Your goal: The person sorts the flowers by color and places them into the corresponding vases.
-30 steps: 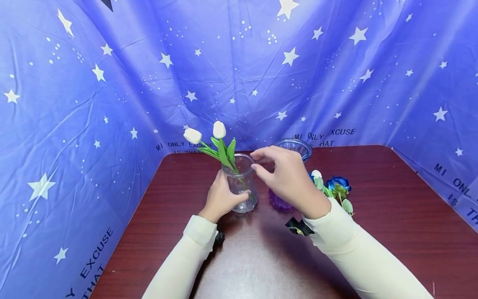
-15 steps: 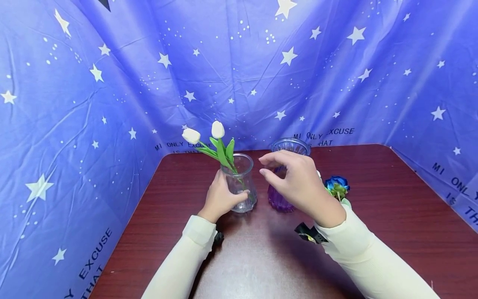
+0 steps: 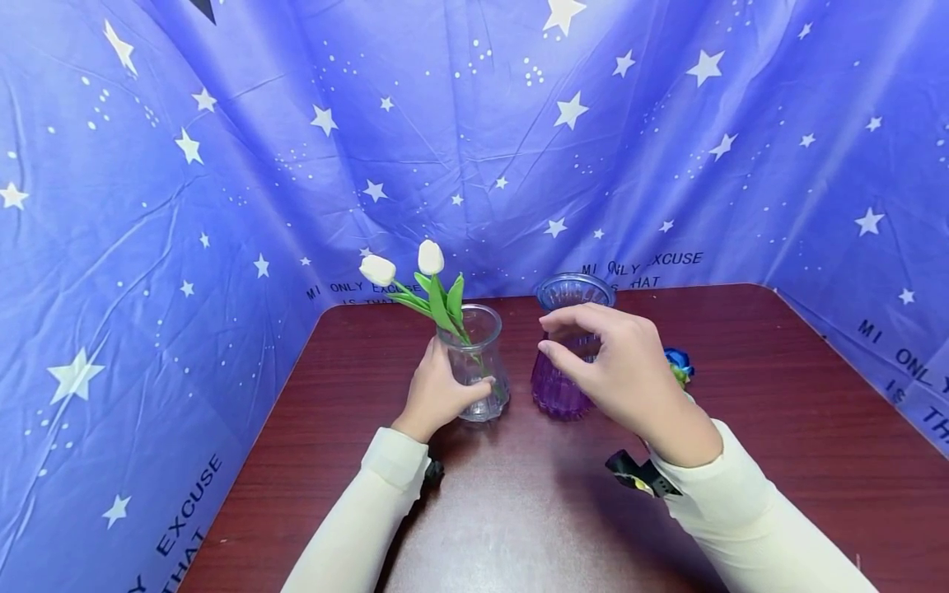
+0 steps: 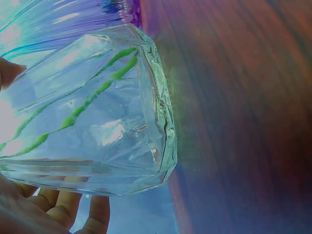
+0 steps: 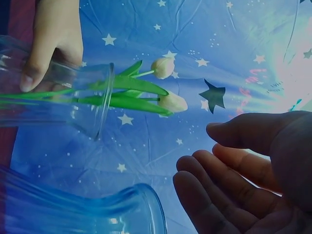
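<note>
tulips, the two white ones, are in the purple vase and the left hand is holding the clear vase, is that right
Not quite: the two white tulips are in the clear vase, not the purple vase. The head view shows it, their stems running down inside the clear glass. The left hand is indeed holding the clear vase.

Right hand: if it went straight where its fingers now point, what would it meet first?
Probably the clear vase, near its top; depth is unclear, so the blue-purple vase, partly hidden by the right hand, might come first.
</note>
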`<state>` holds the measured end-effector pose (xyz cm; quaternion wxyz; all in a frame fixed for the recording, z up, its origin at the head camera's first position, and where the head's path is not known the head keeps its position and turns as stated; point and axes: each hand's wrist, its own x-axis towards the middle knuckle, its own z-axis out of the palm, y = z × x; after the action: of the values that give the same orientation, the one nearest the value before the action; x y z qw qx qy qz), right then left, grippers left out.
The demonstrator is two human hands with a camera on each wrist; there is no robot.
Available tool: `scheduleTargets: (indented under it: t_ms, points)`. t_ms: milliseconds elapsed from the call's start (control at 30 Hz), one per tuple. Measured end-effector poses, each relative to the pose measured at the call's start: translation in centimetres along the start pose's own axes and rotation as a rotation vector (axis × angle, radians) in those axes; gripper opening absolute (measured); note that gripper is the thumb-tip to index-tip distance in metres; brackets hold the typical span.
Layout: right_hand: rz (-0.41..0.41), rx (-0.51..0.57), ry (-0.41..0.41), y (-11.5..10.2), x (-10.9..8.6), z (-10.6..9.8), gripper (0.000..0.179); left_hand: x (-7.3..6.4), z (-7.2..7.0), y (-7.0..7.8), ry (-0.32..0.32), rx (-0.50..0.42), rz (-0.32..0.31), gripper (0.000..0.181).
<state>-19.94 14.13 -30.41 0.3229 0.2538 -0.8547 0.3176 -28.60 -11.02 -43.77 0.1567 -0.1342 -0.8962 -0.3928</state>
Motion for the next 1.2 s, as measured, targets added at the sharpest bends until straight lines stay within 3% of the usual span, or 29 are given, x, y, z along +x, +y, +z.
scheduleTargets:
  t_ms: [567,1200]
  points:
    - [0.081,-0.045,-0.014,2.4,-2.1,-1.8,0.022,0.1,0.1,0.2,0.002,0.0,0.006,0.098]
    - [0.181,-0.185,0.001,6.7,-4.3,-3.9,0.017,0.1,0.1,0.0,0.026,-0.028,0.02,0.097]
